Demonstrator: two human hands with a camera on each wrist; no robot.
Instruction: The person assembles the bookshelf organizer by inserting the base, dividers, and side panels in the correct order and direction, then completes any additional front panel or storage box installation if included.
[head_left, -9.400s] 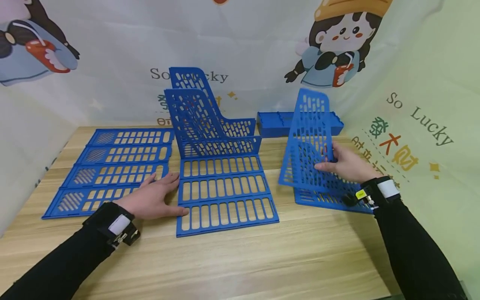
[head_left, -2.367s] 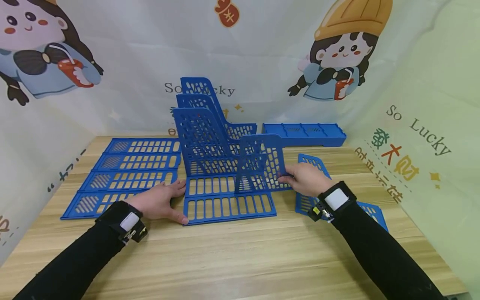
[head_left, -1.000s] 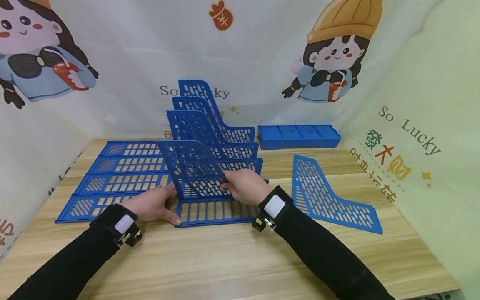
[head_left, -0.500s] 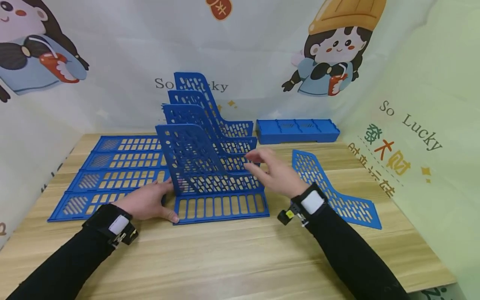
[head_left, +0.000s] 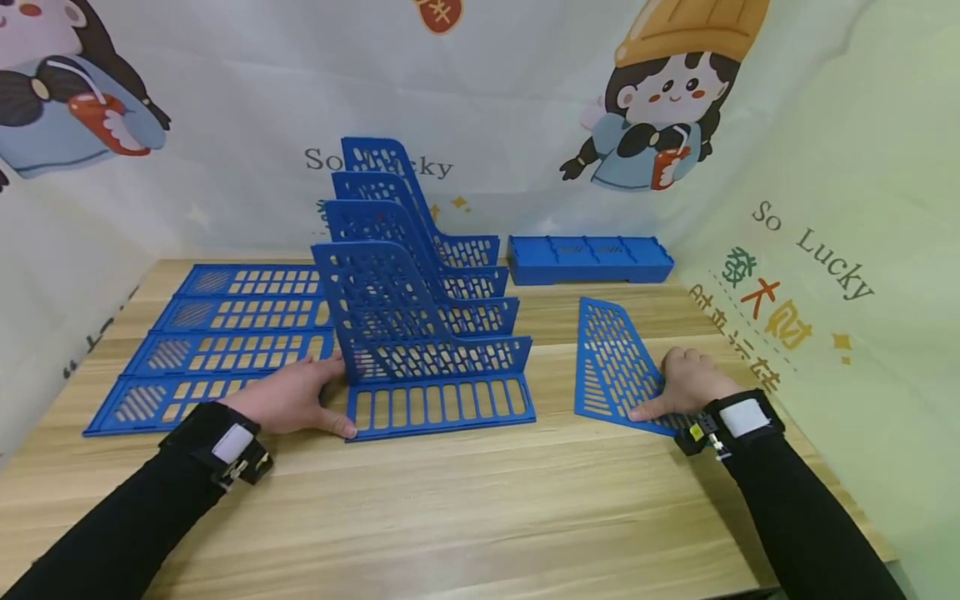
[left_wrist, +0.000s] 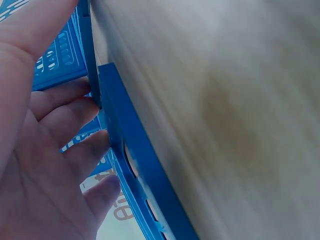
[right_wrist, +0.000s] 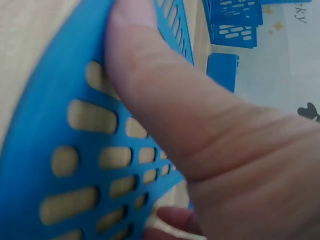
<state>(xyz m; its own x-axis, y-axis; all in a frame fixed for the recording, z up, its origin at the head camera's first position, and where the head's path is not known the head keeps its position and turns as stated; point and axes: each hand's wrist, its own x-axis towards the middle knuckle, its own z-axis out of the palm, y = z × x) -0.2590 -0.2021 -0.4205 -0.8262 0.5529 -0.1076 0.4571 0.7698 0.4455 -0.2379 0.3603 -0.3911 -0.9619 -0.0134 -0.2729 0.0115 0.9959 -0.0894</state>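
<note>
Four perforated blue uprights [head_left: 397, 333] stand one behind another on a slotted blue base [head_left: 450, 424], a little left of the middle of the bench [head_left: 450, 517]. Take the base as the dial's centre, with twelve o'clock at the far side. The uprights run back towards twelve, tall ends to the left and low ends to the right. Their even spacing suggests they sit along the seams between the base's sections; the nearest section, with its row of slots, lies in front of them.

At nine o'clock the left hand [head_left: 292, 398] has its fingers apart and fairly straight against the base's side edge, thumb at the seven-thirty corner. It touches without gripping, probably to keep the base from sliding.

At three o'clock a loose panel [head_left: 618, 367], shaped like the uprights, lies flat on the bench. The right hand [head_left: 686, 383] straddles its narrowing waist, thumb over the surface, fingers by the inner curve; I cannot tell whether it pinches. The waist is likely the handiest place to take hold.

Four blue grilles [head_left: 225, 333] lie flat in a column at ten o'clock, and a long blue box [head_left: 592, 260] rests at one, before the printed backdrop [head_left: 510, 67].
</note>
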